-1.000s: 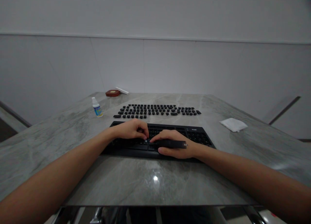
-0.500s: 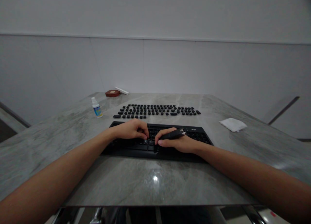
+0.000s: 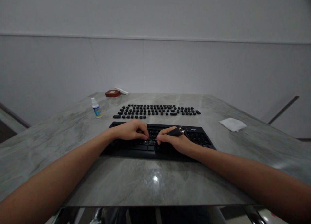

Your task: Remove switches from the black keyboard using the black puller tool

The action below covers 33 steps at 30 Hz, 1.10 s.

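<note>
A black keyboard [image 3: 136, 152] lies on the table in front of me, many of its keycaps off and a few still on along the front rows. My right hand [image 3: 178, 142] is closed round a black-handled keycap puller [image 3: 173, 132]. Its thin wire end reaches left over the keyboard's middle, just above the front keys. My left hand [image 3: 132, 130] rests on the keyboard's left half, thumb and fingers bent together in a pinch beside the wire tip. Whatever those fingertips hold, if anything, is too small to make out.
Behind the keyboard, loose black keycaps [image 3: 138, 112] lie in rows. A white spray bottle [image 3: 97, 110] stands at left. At the back are a brown case [image 3: 112, 93] and a white strip [image 3: 121, 90]. A folded white cloth [image 3: 232, 124] lies at right.
My right hand has drawn slightly to the right with the keycap puller, and its wire end now shows. My left hand has barely moved.
</note>
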Each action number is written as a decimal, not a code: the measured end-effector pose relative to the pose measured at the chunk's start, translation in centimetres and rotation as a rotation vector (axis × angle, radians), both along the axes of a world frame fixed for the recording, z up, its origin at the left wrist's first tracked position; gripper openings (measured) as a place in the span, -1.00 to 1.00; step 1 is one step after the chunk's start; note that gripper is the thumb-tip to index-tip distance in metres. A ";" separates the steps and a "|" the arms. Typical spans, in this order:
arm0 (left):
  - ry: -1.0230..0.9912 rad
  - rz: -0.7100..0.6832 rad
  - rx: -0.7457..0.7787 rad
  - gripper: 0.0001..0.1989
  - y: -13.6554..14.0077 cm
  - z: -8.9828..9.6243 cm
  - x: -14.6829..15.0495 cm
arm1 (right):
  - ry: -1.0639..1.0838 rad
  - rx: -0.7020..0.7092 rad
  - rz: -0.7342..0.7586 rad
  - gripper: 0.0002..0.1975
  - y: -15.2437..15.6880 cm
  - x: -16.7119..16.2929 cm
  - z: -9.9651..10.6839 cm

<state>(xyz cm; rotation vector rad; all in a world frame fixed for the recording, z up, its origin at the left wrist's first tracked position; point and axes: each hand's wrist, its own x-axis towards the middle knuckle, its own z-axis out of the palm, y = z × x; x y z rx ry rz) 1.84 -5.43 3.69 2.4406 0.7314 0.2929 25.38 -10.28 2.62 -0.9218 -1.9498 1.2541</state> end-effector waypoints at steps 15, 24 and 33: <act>-0.017 -0.027 -0.071 -0.91 -0.1 0.1 0.1 | 0.111 -0.019 -0.080 -0.79 -0.2 0.1 -0.5; -0.022 0.032 -0.081 -0.92 -0.3 -0.2 0.4 | 0.130 -0.025 -0.119 -0.79 -0.5 -0.2 -0.2; 0.012 0.062 -0.051 -0.83 -0.6 -0.2 0.7 | 0.157 -0.029 -0.164 -0.81 -0.7 -0.3 -0.2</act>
